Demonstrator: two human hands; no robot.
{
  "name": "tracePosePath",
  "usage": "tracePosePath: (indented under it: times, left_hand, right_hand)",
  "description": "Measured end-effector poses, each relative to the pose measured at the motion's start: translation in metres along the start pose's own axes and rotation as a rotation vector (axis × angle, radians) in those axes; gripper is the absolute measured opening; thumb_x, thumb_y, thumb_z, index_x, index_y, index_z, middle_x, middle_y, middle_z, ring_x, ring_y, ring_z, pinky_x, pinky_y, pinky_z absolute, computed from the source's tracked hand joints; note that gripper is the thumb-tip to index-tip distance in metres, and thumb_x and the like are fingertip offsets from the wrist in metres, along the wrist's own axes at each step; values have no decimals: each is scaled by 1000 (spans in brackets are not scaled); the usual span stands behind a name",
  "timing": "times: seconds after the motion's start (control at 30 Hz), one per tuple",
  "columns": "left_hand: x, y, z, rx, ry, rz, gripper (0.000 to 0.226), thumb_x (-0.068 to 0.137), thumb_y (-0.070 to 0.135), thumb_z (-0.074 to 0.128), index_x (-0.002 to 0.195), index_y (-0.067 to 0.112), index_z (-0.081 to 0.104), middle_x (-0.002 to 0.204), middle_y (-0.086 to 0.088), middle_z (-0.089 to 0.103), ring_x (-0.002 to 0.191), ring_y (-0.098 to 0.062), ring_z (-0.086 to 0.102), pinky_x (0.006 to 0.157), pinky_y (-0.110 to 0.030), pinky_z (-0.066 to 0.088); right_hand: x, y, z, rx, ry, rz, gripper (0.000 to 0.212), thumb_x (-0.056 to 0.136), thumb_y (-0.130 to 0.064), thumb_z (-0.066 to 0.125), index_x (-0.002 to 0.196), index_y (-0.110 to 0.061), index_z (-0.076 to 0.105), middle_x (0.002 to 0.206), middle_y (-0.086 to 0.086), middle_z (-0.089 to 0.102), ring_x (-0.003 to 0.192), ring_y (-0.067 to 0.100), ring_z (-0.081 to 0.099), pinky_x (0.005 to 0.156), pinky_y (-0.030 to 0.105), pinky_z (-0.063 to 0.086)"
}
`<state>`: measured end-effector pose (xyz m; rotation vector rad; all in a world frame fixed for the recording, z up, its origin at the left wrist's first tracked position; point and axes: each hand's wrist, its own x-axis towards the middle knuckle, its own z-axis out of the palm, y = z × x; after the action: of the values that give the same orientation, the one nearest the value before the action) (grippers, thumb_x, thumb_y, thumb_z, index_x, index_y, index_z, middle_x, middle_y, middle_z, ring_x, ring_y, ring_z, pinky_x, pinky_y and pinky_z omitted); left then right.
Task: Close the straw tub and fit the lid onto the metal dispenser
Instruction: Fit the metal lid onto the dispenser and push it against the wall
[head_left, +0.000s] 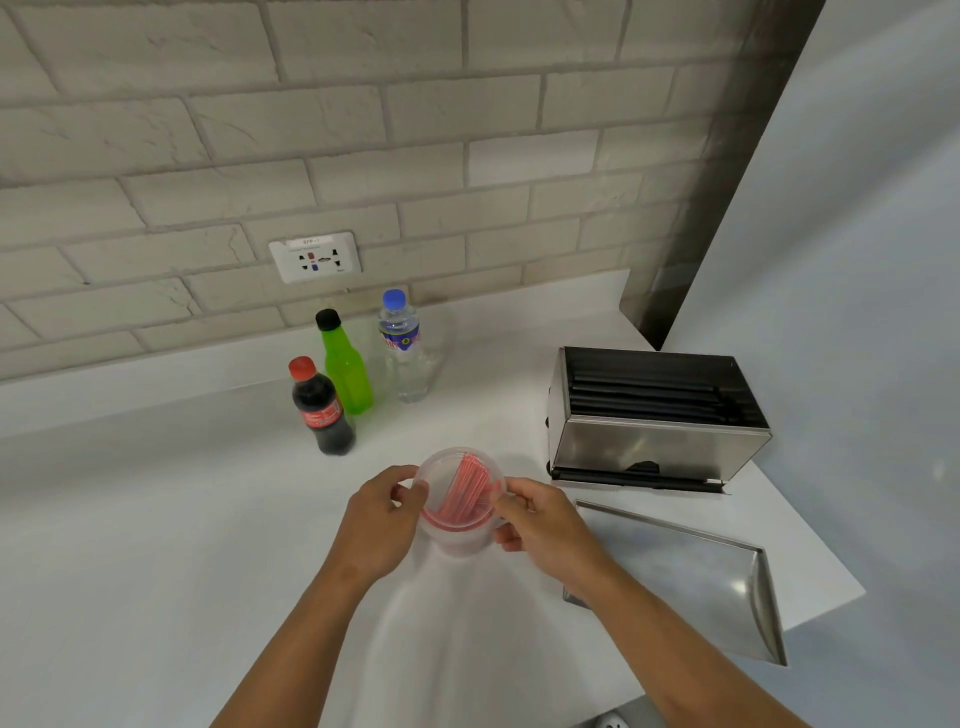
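A clear round straw tub (460, 499) with red straws inside stands on the white counter, a clear lid resting on its rim. My left hand (382, 519) pinches the tub's left edge and my right hand (540, 525) pinches its right edge. To the right sits the metal dispenser (654, 447), its top open and black straws lying inside. Its flat metal lid (691, 571) lies on the counter just in front of it, near my right forearm.
A cola bottle (322, 410), a green bottle (345, 366) and a water bottle (408, 348) stand behind the tub. A wall socket (315, 257) sits in the brick wall. The counter (156, 519) ends at the right, past the metal lid.
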<state>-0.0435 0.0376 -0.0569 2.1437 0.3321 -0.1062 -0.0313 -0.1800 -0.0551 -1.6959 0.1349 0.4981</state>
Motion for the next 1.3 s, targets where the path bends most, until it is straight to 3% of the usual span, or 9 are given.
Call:
tracePosePath:
  times: [0.23,0.33,0.47,0.6,0.67,0.87,0.97,1.13,1.3]
  left_hand:
    - [-2,15,-2,59,126,48,36,100,38,65,134,26,64,120,8,62,89,-5,66,79,-25,49]
    - [-9,36,1,-11,186,177,32,97,33,69,129,26,68,119,11,64,95,-4,65,78,-26,53]
    - [-19,64,12,-79,224,327,23,94,24,73,116,31,71,112,19,66,98,-1,65,76,-16,48]
    - [-25,88,33,-242,71,344,20,95,22,73,106,38,72,104,18,71,88,-3,68,73,-7,50]
    - [-27,95,48,-284,-19,329,21,96,17,74,106,36,73,101,11,73,81,-1,67,71,-8,50]
    - [-27,94,98,-158,-252,224,27,97,30,71,124,33,68,118,17,69,109,4,64,80,-6,51]
    - [-31,87,121,-101,-338,143,31,97,37,70,127,40,61,130,17,63,117,2,59,85,-9,46]
    - [-37,73,152,44,-393,51,48,96,49,66,142,42,54,151,12,48,140,-16,50,116,-40,44]
    - [-47,69,173,123,-432,24,66,93,54,65,152,32,46,159,5,48,143,-19,49,117,-33,40]
  right_hand:
    - [-4,-3,-11,-100,23,-33,14,102,-34,63,111,-31,73,94,4,72,80,14,72,80,32,57]
    - [-9,-6,-30,-144,90,-38,34,101,-37,64,131,-21,66,106,1,73,90,15,76,91,36,57]
    - [-25,-8,-64,-175,144,-79,32,101,-36,64,130,-22,68,106,-1,74,86,6,75,87,30,57]
    - [-41,-2,-106,-172,252,-80,33,100,-34,66,131,-23,69,108,-3,73,99,18,74,97,37,58]
    - [-49,5,-127,-201,293,-84,35,100,-37,65,133,-26,68,112,-5,73,102,14,72,90,28,57]
    - [-69,44,-184,-307,440,7,39,100,-40,65,136,-26,65,124,-8,70,108,5,65,84,15,46]
    - [-78,66,-202,-362,482,87,42,101,-39,64,141,-27,58,144,1,57,122,18,57,99,31,46]
    - [-80,90,-215,-407,454,193,54,100,-38,64,150,-23,48,157,5,44,141,27,47,112,39,39]
    - [-74,95,-212,-429,420,248,68,101,-43,61,159,-16,37,169,6,31,154,29,32,122,44,29]
